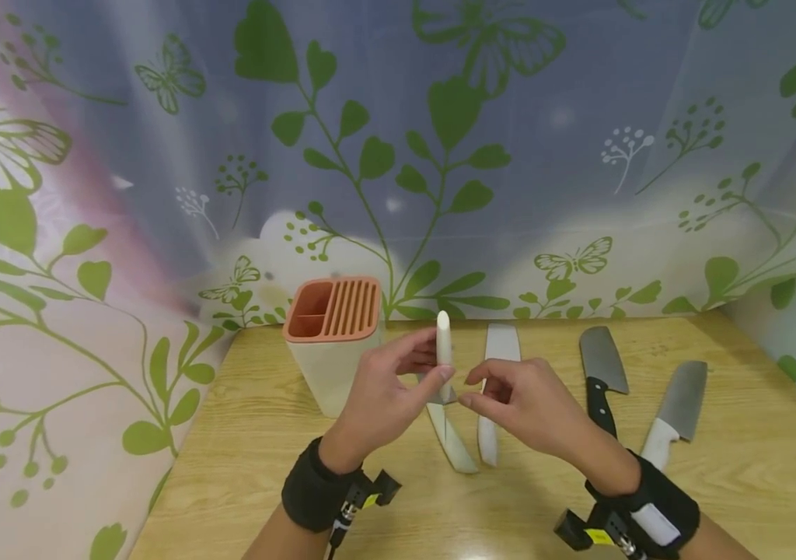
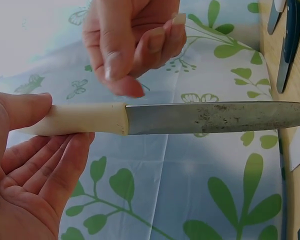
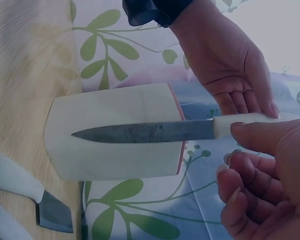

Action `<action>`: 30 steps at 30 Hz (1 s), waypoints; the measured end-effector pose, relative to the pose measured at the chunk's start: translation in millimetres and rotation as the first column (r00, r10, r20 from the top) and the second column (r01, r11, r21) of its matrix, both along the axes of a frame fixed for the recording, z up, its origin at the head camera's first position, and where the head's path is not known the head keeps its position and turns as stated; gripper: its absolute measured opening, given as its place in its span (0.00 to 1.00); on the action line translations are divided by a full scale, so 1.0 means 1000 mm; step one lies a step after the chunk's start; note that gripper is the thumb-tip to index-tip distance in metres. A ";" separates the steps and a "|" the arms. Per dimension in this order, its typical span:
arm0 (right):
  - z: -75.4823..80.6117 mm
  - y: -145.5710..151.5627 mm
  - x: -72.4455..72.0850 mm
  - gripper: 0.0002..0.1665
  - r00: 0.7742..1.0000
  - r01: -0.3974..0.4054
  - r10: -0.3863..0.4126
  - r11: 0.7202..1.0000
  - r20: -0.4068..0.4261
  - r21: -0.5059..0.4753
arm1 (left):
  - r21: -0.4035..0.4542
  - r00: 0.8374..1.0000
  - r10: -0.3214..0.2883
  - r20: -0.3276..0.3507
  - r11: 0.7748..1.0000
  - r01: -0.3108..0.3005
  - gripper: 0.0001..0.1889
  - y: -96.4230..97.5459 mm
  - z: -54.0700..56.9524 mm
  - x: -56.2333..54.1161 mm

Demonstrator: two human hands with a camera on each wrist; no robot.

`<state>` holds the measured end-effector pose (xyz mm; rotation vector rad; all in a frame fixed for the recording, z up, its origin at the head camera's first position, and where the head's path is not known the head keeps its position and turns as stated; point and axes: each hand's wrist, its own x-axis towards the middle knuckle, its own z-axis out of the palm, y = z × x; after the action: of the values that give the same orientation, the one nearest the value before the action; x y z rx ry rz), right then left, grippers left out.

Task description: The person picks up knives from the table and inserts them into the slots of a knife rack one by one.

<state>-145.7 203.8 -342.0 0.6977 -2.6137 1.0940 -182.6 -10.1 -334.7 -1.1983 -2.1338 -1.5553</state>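
Observation:
A knife with a cream handle (image 2: 90, 119) is pinched at its handle by my left hand (image 1: 387, 385), thumb on one side and fingertips on the other. In the head view it stands handle up. Dark stains mark its long pointed blade (image 2: 215, 117). My right hand (image 1: 534, 400) is close beside where handle and blade meet. Its fingers are loosely bent, and in the left wrist view a gap shows between them and the knife. Beneath the hands, a light-handled knife (image 1: 452, 447) lies on the table, its blade partly hidden.
A cream knife block (image 1: 321, 381) with an orange slotted top stands left of the hands. On the wooden table (image 1: 230, 474) lie a white-handled knife (image 1: 487, 443), a black-handled cleaver (image 1: 604, 358) and a white-handled cleaver (image 1: 681, 404) to the right. A leaf-patterned curtain (image 1: 398, 194) hangs behind.

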 end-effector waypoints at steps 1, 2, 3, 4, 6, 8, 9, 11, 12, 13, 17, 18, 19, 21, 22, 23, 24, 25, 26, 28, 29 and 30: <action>-0.001 0.001 0.000 0.06 1.000 0.001 -0.001 1.000 0.003 0.007 | -0.001 1.000 0.002 -0.004 1.000 -0.002 0.19 -0.001 0.000 0.000; -0.002 0.002 0.001 0.06 1.000 0.001 -0.001 1.000 0.006 0.016 | -0.001 1.000 0.001 -0.008 1.000 -0.001 0.19 -0.002 0.000 -0.001; -0.002 0.004 0.001 0.06 1.000 0.003 -0.003 1.000 0.007 0.024 | -0.002 1.000 -0.001 -0.012 1.000 0.001 0.19 -0.002 0.000 -0.001; -0.003 0.006 0.002 0.06 1.000 0.005 -0.005 1.000 0.007 0.030 | -0.003 1.000 -0.002 -0.016 1.000 0.002 0.20 -0.003 0.000 -0.001; -0.006 0.010 0.002 0.06 1.000 0.016 -0.016 0.999 0.001 0.050 | -0.004 1.000 0.000 -0.027 1.000 0.000 0.20 -0.006 0.000 -0.001; -0.010 0.015 0.002 0.05 1.000 0.026 -0.025 0.997 -0.007 0.069 | -0.002 1.000 0.006 -0.029 1.000 -0.006 0.20 -0.009 0.000 -0.002; -0.012 0.017 0.002 0.04 0.999 0.032 -0.031 0.997 -0.012 0.075 | 0.000 0.999 0.013 -0.032 1.000 -0.013 0.21 -0.011 0.000 -0.002; -0.017 0.021 -0.001 0.03 0.999 0.046 -0.045 0.995 -0.021 0.086 | 0.005 0.999 0.027 -0.037 1.000 -0.026 0.21 -0.015 0.001 -0.002; -0.019 0.023 -0.002 0.03 0.998 0.051 -0.049 0.995 -0.026 0.087 | 0.007 0.999 0.032 -0.039 0.999 -0.032 0.21 -0.017 0.001 -0.002; -0.022 0.024 -0.003 0.03 0.998 0.056 -0.054 0.995 -0.031 0.087 | 0.009 0.999 0.036 -0.039 0.999 -0.036 0.21 -0.019 0.002 -0.002; -0.031 0.029 -0.006 0.02 0.996 0.086 -0.083 0.992 -0.038 0.090 | 0.012 0.997 0.044 -0.057 0.999 -0.044 0.21 -0.026 0.005 -0.003; -0.033 0.030 -0.006 0.03 0.995 0.091 -0.088 0.992 -0.040 0.092 | 0.012 0.997 0.051 -0.062 0.999 -0.050 0.21 -0.027 0.005 -0.004; -0.034 0.031 -0.006 0.03 0.995 0.097 -0.093 0.991 -0.041 0.094 | 0.012 0.996 0.058 -0.067 0.998 -0.057 0.21 -0.029 0.006 -0.004; -0.036 0.031 -0.006 0.03 0.994 0.104 -0.100 0.990 -0.048 0.100 | 0.013 0.994 0.075 -0.076 0.997 -0.074 0.21 -0.032 0.007 -0.004; -0.037 0.032 -0.006 0.03 0.994 0.105 -0.100 0.989 -0.051 0.101 | 0.014 0.993 0.083 -0.079 0.996 -0.082 0.22 -0.033 0.008 -0.005; -0.038 0.032 -0.006 0.03 0.993 0.107 -0.102 0.989 -0.053 0.100 | 0.015 0.993 0.091 -0.081 0.996 -0.091 0.22 -0.035 0.009 -0.005; -0.039 0.032 -0.006 0.03 0.993 0.108 -0.104 0.989 -0.053 0.099 | 0.017 0.992 0.099 -0.083 0.995 -0.098 0.22 -0.037 0.010 -0.006; -0.040 0.032 -0.006 0.03 0.993 0.110 -0.106 0.989 -0.050 0.096 | 0.019 0.991 0.105 -0.083 0.994 -0.104 0.22 -0.039 0.012 -0.006; -0.041 0.032 -0.006 0.03 0.993 0.113 -0.109 0.989 -0.047 0.096 | 0.022 0.990 0.109 -0.085 0.994 -0.108 0.21 -0.041 0.014 -0.007; -0.043 0.033 -0.005 0.03 0.992 0.120 -0.117 0.989 -0.036 0.090 | 0.024 0.990 0.113 -0.088 0.993 -0.111 0.21 -0.045 0.018 -0.008; -0.044 0.034 -0.005 0.03 0.992 0.124 -0.121 0.988 -0.032 0.087 | 0.020 0.989 0.118 -0.093 0.993 -0.117 0.22 -0.047 0.020 -0.008; -0.045 0.034 -0.004 0.03 0.992 0.127 -0.125 0.988 -0.027 0.085 | 0.019 0.988 0.122 -0.099 0.993 -0.120 0.21 -0.049 0.022 -0.010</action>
<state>-150.0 238.1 -387.4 0.5493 -2.6588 0.9375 -192.2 -58.6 -312.3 -1.0960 -2.0884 -1.4256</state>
